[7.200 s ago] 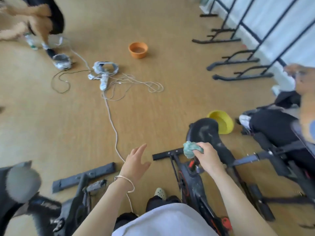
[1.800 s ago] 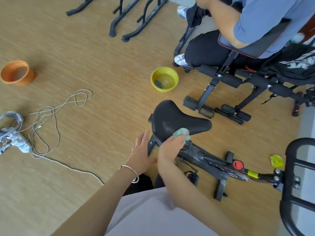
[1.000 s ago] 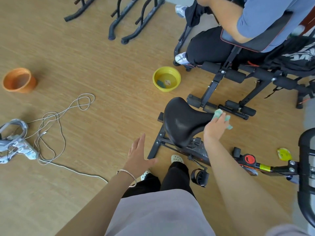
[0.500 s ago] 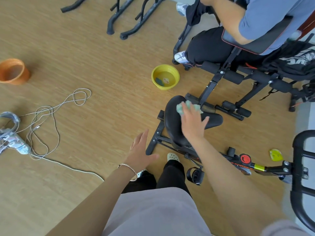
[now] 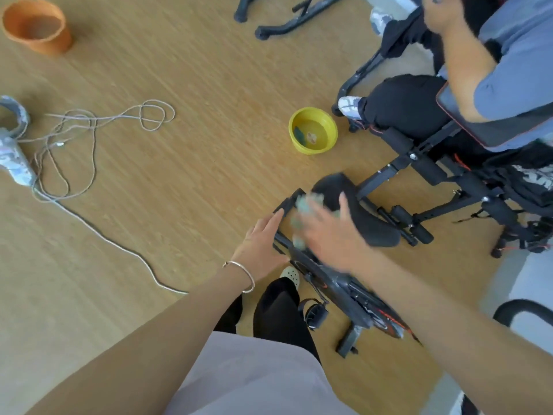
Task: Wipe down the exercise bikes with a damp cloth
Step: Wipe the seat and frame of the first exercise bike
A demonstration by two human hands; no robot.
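The black exercise bike (image 5: 353, 295) stands right in front of me, its black saddle (image 5: 374, 227) pointing right. My right hand (image 5: 332, 235) is blurred by motion and lies flat with spread fingers over the saddle's rear left part. It presses the pale green cloth (image 5: 302, 206) down, and the cloth bunches out past the fingertips. My left hand (image 5: 260, 250), with a bracelet on its wrist, is open with straight fingers beside the bike's rear frame bar, level with the cloth. I cannot tell whether it touches the bar.
A yellow bowl (image 5: 299, 145) with water sits on the wooden floor just beyond the saddle. A person in blue (image 5: 508, 55) sits on a black bench machine (image 5: 419, 157) at right. An orange pot (image 5: 39, 25) and loose cables (image 5: 92, 139) lie at left.
My right hand has swept the cloth from the saddle's top toward its rear left edge. My view has tilted further down. The left hand stays open beside the frame.
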